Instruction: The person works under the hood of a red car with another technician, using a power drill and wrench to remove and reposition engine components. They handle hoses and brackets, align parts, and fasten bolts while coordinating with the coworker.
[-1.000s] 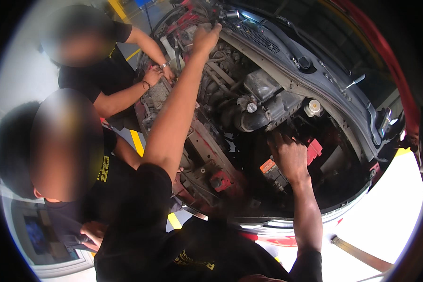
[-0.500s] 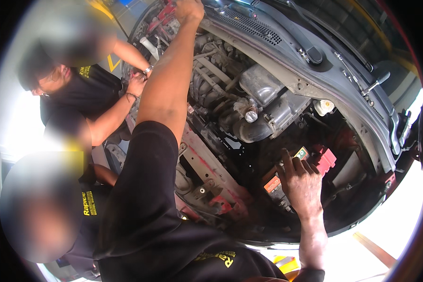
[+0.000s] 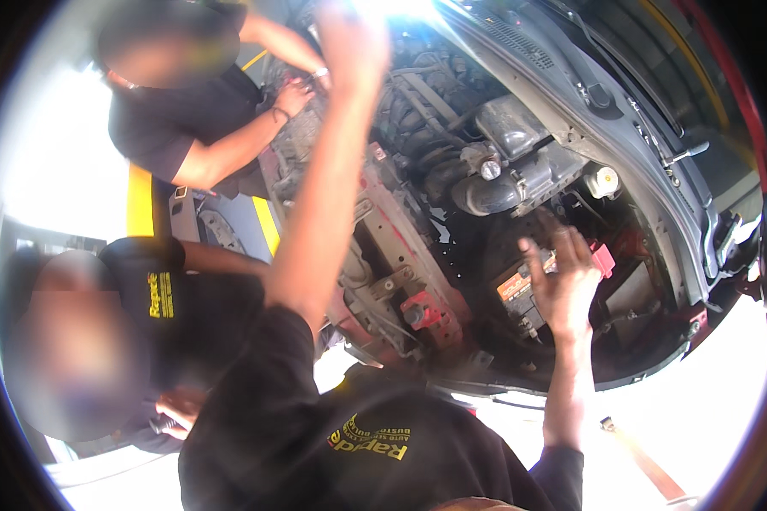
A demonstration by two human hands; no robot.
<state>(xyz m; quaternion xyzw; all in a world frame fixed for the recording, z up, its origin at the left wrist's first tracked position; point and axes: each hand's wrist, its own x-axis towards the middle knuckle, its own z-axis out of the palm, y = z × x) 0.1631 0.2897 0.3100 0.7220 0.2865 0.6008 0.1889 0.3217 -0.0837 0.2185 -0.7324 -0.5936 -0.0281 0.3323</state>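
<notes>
A car battery (image 3: pixel 520 291) with an orange label sits in the engine bay. My right hand (image 3: pixel 566 285) is over it, fingers apart and holding nothing I can see. I cannot tell whether it touches the battery. Beside these fingers is a red terminal cover (image 3: pixel 602 261). My left arm stretches to the far side of the engine bay, where my left hand (image 3: pixel 352 43) is blurred beside a bright glare. Its fingers are not clear. Between my arms lie the engine (image 3: pixel 430 94), a black air intake pipe (image 3: pixel 494 196) and the front crossmember (image 3: pixel 400 247).
A co-worker in a black shirt (image 3: pixel 158 128) leans in at the far left, hands at the car's front. Nearer, another person (image 3: pixel 209 319) stands close to my left arm, holding a dark tool (image 3: pixel 164 423). A white-bodied reservoir (image 3: pixel 603 181) and windshield wiper cowl (image 3: pixel 571 81) border the bay.
My view has shifted, and my left hand has come further into it, now blurred. My right hand's fingers have spread and lifted. The nearer co-worker's hand with a dark tool now shows.
</notes>
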